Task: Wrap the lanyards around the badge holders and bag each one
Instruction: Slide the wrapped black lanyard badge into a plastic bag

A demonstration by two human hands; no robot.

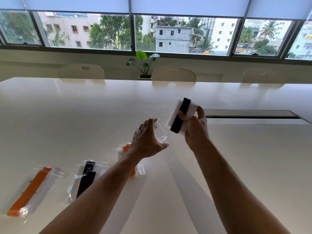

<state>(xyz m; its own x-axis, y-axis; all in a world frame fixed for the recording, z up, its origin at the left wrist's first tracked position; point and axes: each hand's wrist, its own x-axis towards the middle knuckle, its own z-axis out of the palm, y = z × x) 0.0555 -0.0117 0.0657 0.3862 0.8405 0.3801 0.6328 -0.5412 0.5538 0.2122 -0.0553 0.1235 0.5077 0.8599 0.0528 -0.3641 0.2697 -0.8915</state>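
Note:
My right hand [196, 128] grips a white badge holder [177, 108] with a black lanyard [181, 115] wound around its middle, held tilted above the table. Just to its left, my left hand [146, 141] pinches a clear plastic bag [161, 132], its mouth turned toward the badge holder. The two are apart by a small gap. Three bagged sets lie on the table at lower left: an orange one [32, 190], a black one [86, 178], and another orange one [125, 149] partly hidden under my left forearm.
The white table [84, 115] stretches wide. A long cable slot [249, 115] runs across it to the right of my hands. Three white chairs [173, 74] and a potted plant [145, 65] stand beyond the far edge, under the windows.

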